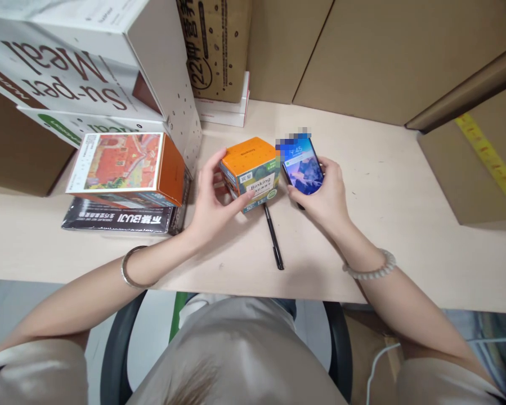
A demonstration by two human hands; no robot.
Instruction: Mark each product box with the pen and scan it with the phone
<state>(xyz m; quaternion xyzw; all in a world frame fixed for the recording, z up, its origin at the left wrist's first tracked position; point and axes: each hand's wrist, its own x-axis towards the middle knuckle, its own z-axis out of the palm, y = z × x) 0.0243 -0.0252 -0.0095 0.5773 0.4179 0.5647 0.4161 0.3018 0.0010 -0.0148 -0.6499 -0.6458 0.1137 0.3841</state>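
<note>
My left hand (213, 205) is wrapped round the left side of an orange and green Binking box (253, 169), thumb on its front face. My right hand (324, 194) grips a phone (303, 169) with a lit blue and purple screen, held just right of the box. Part of the phone's top is blurred by blocky pixels. A black pen (273, 239) lies on the light table (236, 264) below the box, its upper end close to the box's lower edge.
At the left, an orange box with a picture on top (124, 163) rests on a dark box (117, 216). Large white boxes (160, 62) stand behind them. A brown package (219, 45) stands at the back. Cardboard (468, 163) with yellow tape is at the right.
</note>
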